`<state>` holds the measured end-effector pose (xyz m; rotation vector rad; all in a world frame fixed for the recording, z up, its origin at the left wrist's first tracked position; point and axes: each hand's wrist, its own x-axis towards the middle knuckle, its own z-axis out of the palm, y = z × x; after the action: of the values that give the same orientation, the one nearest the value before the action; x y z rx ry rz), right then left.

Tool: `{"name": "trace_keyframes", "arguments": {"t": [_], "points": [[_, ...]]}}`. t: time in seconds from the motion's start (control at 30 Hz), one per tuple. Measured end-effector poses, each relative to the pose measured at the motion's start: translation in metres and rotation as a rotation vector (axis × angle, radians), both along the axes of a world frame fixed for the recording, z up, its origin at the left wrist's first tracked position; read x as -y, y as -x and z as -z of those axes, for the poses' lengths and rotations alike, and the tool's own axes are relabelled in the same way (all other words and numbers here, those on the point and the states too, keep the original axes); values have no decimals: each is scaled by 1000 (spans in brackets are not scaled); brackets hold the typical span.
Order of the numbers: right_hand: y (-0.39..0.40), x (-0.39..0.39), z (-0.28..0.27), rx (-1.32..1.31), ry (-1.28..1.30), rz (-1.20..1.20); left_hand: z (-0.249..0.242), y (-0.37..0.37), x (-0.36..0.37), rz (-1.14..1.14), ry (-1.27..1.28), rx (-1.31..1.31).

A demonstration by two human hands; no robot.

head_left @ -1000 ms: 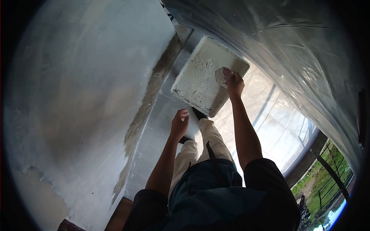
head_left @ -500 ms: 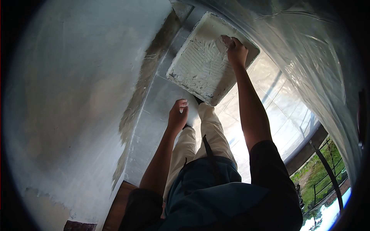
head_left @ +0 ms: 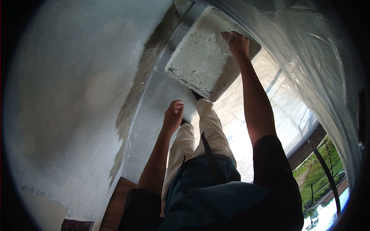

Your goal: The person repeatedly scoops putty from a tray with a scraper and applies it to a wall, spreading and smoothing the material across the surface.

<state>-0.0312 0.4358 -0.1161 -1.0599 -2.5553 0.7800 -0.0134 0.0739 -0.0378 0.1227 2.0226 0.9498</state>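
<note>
My right hand [head_left: 239,43] is closed on a small flat tool [head_left: 226,37], dull pinkish-brown, whose edge is over the paint tray. The rectangular tray [head_left: 204,54] has ridges and a coat of thick whitish material on its bottom and rim. Below and left of the tray, my left hand [head_left: 174,113] hangs over the floor with curled fingers, pale smears on the fingertips. Whether anything is between those fingers is too small to tell.
On the left rises a wall [head_left: 84,88] with whitish coating and a rough grey-brown strip along its bottom. Clear plastic sheeting [head_left: 308,57] hangs at the right. My legs stand on the tiled floor [head_left: 154,96]. A railing and grass show at lower right.
My right hand and its tool have shifted slightly up the tray. My left hand has moved a little to the left, and the tray sits slightly higher in view.
</note>
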Motion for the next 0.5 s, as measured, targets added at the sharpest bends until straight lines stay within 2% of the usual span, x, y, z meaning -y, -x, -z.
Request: {"name": "trace_keyframes", "arguments": {"t": [0.1, 0.17, 0.37, 0.5], "points": [[-13, -1, -5, 3, 112, 49, 0, -6, 8, 0, 5, 21], [-21, -4, -6, 12, 119, 46, -2, -7, 11, -3, 46, 127], [-22, -12, 14, -17, 123, 71, 3, -12, 22, -23, 82, 142], [-20, -5, 6, -37, 118, 86, -2, -10, 25, -10, 89, 123]]}}
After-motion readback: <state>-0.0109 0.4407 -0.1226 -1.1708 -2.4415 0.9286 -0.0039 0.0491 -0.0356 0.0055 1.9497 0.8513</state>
